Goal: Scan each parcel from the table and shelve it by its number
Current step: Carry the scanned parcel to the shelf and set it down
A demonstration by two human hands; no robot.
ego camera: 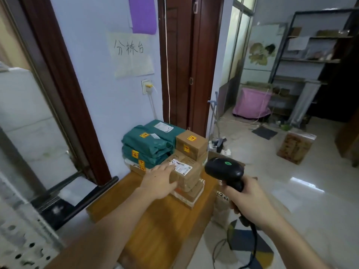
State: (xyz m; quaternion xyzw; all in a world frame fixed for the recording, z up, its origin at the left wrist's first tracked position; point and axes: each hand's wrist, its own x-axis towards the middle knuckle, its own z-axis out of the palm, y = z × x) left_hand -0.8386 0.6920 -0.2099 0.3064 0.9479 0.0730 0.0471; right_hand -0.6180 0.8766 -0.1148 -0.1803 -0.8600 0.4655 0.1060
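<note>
both hands are busy: the left hand (159, 181) lies flat, fingers straight, on the labelled box (187, 174), while the right hand (245, 200) grips the scanner (225, 169) just beside it.

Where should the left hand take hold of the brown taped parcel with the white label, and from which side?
Probably by its near-left edge, from above. The left hand already lies open there, fingers reaching the white label. The brown taped parcel tops the near stack, with that side free; boxes crowd behind, and the right hand holds the scanner. Keep the label uncovered.
</note>
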